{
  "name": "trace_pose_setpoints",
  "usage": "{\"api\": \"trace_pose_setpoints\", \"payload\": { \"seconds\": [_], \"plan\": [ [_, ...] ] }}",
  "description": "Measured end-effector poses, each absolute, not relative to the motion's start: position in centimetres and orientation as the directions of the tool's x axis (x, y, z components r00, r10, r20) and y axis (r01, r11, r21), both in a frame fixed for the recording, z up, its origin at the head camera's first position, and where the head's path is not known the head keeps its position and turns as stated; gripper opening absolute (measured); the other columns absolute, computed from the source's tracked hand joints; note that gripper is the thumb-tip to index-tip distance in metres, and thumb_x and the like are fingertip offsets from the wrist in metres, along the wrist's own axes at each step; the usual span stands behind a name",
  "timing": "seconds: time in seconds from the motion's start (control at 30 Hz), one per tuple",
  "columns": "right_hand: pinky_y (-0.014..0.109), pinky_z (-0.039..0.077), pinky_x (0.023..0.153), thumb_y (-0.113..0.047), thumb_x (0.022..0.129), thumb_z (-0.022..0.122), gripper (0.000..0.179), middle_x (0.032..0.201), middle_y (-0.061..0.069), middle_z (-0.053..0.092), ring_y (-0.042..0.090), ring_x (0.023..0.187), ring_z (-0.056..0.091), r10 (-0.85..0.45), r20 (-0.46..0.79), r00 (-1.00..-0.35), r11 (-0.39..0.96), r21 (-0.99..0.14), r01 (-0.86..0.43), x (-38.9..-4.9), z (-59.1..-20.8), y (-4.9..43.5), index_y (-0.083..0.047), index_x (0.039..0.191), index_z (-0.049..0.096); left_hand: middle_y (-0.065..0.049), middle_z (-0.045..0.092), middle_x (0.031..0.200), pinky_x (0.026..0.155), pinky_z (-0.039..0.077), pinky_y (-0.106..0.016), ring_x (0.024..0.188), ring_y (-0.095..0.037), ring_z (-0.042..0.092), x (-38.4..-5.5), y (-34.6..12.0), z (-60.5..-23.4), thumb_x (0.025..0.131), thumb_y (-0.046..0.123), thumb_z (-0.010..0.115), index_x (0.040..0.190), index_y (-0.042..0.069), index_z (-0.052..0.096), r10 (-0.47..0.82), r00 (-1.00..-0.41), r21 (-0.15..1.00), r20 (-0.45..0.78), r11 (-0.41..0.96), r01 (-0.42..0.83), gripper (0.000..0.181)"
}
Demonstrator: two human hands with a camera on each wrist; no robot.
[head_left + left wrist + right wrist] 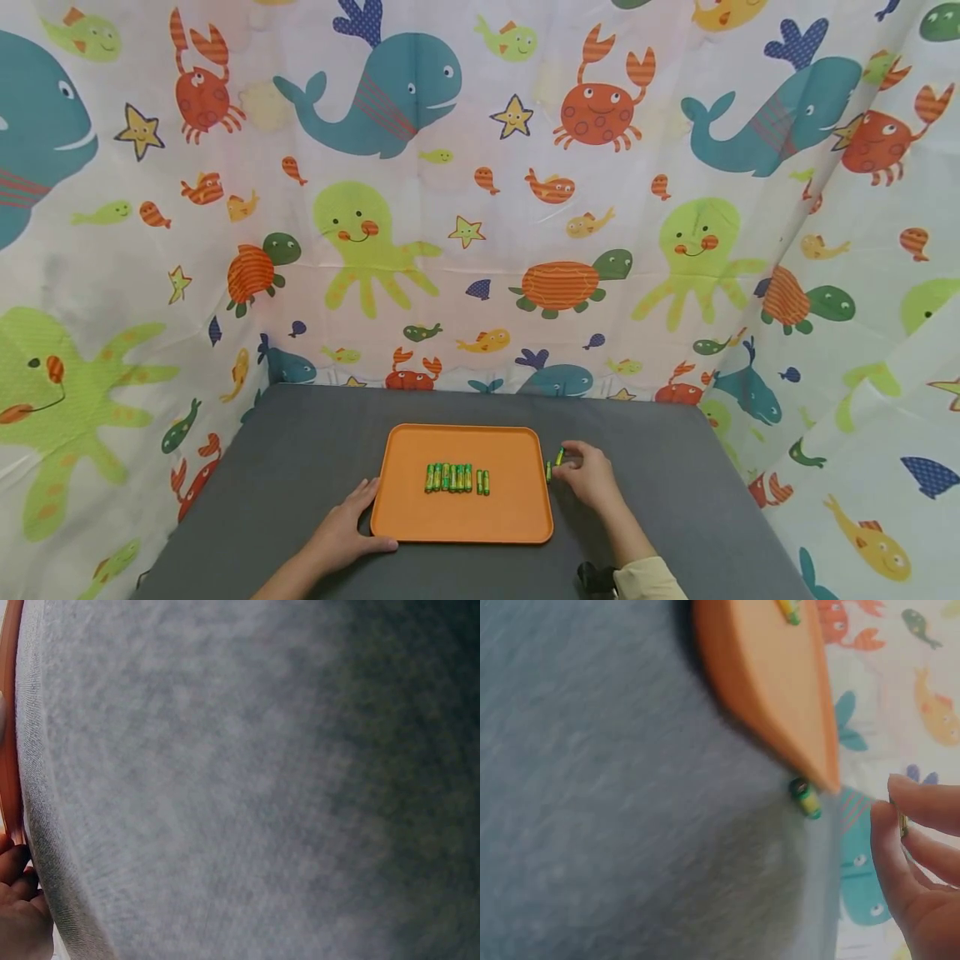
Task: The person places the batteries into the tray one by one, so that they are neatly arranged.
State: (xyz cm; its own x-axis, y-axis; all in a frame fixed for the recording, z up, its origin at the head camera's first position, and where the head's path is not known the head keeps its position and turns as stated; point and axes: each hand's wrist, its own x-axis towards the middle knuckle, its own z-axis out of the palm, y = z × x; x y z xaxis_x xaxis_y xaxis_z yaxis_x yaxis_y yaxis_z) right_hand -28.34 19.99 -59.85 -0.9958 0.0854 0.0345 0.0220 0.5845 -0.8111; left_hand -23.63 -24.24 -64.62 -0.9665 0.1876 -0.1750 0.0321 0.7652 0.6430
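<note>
An orange tray (405,521) lies on the dark grey table, with my left hand (341,529) holding its near left corner. The thumb lies along the near edge and the fingers lie against the left side. In the left wrist view, curled fingers (16,874) touch the rim. Beyond the tray's right side, my right hand (592,475) pinches a small green-and-yellow battery (559,456) between thumb and fingertips, raised above the table. Another such battery (805,799) lies on the table beside the tray's right edge. Inside the tray, several batteries (447,477) form a row, with two thinner ones (483,482) to their right.
Grey cloth (315,450) covers the table. A white curtain (450,350) with sea-animal prints rises behind the table and along both sides. A black strap or device (596,577) sits at the right wrist, next to a pale sleeve (648,579).
</note>
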Motion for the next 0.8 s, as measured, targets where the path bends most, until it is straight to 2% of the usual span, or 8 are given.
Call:
{"api": "trace_pose_setpoints", "payload": {
  "seconds": [0.27,0.63,0.8],
  "plan": [
    [0.037,0.06,0.075,-0.008,0.086,0.08,0.045,0.113,0.012,0.072,0.02,0.091,0.071,0.05,0.069,-0.996,0.587,-0.809,-0.027,-28.0,-57.8,18.1,-0.005,0.128,0.067,-0.019,0.033,0.163,0.106,0.028,-0.075,0.149,-0.043,0.03,-23.6,-24.2,-64.7,0.065,0.066,0.085,0.16,0.011,0.032,0.185,-0.967,0.645,-0.173,0.764,0.031,0.121],
    [0.034,0.06,0.074,-0.007,0.086,0.08,0.046,0.11,0.013,0.072,0.019,0.089,0.07,-0.022,0.094,-0.995,0.575,-0.813,-0.089,-27.9,-56.7,15.4,-0.002,0.129,0.066,-0.018,0.032,0.163,0.106,0.027,-0.075,0.15,-0.043,0.029,-23.5,-24.2,-64.7,0.065,0.067,0.084,0.16,0.012,0.032,0.188,-0.967,0.651,-0.173,0.758,0.031,0.121],
    [0.035,0.06,0.073,-0.01,0.085,0.081,0.046,0.108,0.013,0.072,0.021,0.089,0.07,-0.097,0.116,-0.988,0.577,-0.803,-0.151,-27.9,-57.0,14.2,-0.002,0.129,0.066,-0.017,0.032,0.163,0.107,0.025,-0.076,0.15,-0.041,0.028,-23.5,-24.2,-64.6,0.066,0.067,0.083,0.16,0.012,0.032,0.196,-0.967,0.655,-0.164,0.754,0.042,0.12]
  ]
}}
